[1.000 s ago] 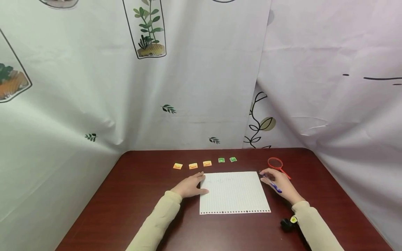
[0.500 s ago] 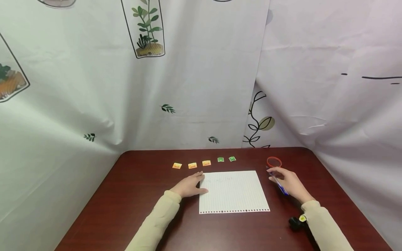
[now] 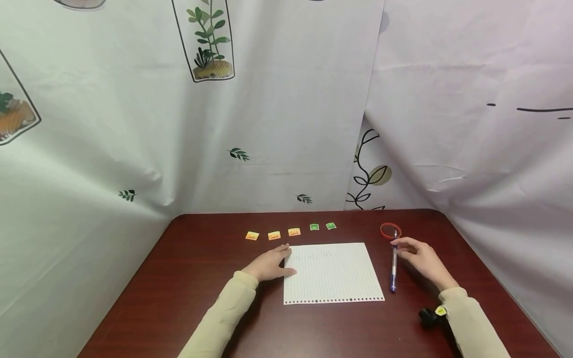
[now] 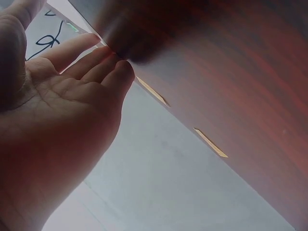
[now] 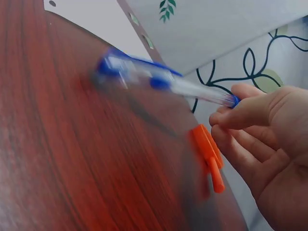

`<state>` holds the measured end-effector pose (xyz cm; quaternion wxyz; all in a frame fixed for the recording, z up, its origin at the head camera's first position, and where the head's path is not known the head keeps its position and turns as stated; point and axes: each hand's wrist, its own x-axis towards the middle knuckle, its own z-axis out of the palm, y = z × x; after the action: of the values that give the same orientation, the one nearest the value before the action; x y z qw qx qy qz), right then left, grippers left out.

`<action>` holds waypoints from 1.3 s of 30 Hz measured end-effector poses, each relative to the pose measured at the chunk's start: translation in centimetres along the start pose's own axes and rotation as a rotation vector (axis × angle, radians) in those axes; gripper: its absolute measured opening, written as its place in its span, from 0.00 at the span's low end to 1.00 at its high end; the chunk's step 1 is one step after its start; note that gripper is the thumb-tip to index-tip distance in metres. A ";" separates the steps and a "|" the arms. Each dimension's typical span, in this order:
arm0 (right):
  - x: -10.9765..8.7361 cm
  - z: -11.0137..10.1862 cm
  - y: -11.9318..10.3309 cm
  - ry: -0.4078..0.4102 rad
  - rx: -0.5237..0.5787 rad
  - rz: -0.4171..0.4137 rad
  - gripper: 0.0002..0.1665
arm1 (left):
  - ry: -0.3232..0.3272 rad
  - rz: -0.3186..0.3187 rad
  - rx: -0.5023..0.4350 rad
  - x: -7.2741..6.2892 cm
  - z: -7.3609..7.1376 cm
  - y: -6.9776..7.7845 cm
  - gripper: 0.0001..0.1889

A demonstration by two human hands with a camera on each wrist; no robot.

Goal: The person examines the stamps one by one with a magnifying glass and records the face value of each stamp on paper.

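Note:
Lined loose-leaf paper (image 3: 333,281) lies on the table, with faint writing near its far edge. My left hand (image 3: 267,264) rests at the sheet's left edge, fingers and thumb extended over it. To the right of the sheet, my right hand (image 3: 423,259) pinches a clear-and-blue pen (image 3: 394,271) between thumb and fingers. In the right wrist view the pen (image 5: 163,83) is blurred, its blue far end pointing away from the fingertips. A red magnifying glass (image 3: 381,233) lies just beyond the right hand, which hides its handle in the head view.
Three small orange cards (image 3: 274,235) and two small green cards (image 3: 314,227) lie in a row along the far side of the dark red table (image 3: 188,278). A patterned white curtain (image 3: 286,124) hangs behind and beside it. A black device (image 3: 429,317) sits at the right wrist.
The right hand has moved right, away from the sheet and close to the magnifying glass. The pen has swung from slanted to nearly in line with the view. The left hand stays put.

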<state>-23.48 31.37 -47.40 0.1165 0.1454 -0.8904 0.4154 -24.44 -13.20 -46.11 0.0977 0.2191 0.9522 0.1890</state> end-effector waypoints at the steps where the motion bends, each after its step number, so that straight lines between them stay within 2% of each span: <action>1: -0.1 -0.1 -0.1 0.003 0.003 0.012 0.14 | -0.001 -0.001 0.001 0.0 0.0 0.0 0.40; 7: -0.2 -0.2 -0.4 -0.036 0.042 0.113 0.15 | -0.001 0.003 -0.001 -0.1 -0.1 0.0 0.40; 12: 0.0 0.2 -0.4 -0.057 -0.038 0.153 0.17 | 0.001 0.005 0.001 0.0 0.1 -0.1 0.40; 15: 0.1 0.4 -0.4 -0.068 -0.087 0.135 0.15 | 0.002 0.005 0.007 0.0 0.1 -0.1 0.40; 22: 0.3 0.8 -0.8 -0.090 -0.109 0.109 0.12 | 0.000 0.006 0.013 0.0 0.1 -0.1 0.40; 30: 0.5 1.3 -0.9 -0.153 -0.143 0.092 0.11 | -0.005 0.009 0.009 0.2 0.0 -0.2 0.40; 39: 0.5 1.7 -1.0 -0.159 -0.159 0.086 0.10 | -0.005 -0.005 0.000 0.2 0.1 -0.3 0.41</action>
<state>-23.74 29.34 -47.63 0.0388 0.1300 -0.9324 0.3350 -24.72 -13.26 -46.37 0.1008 0.2170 0.9525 0.1883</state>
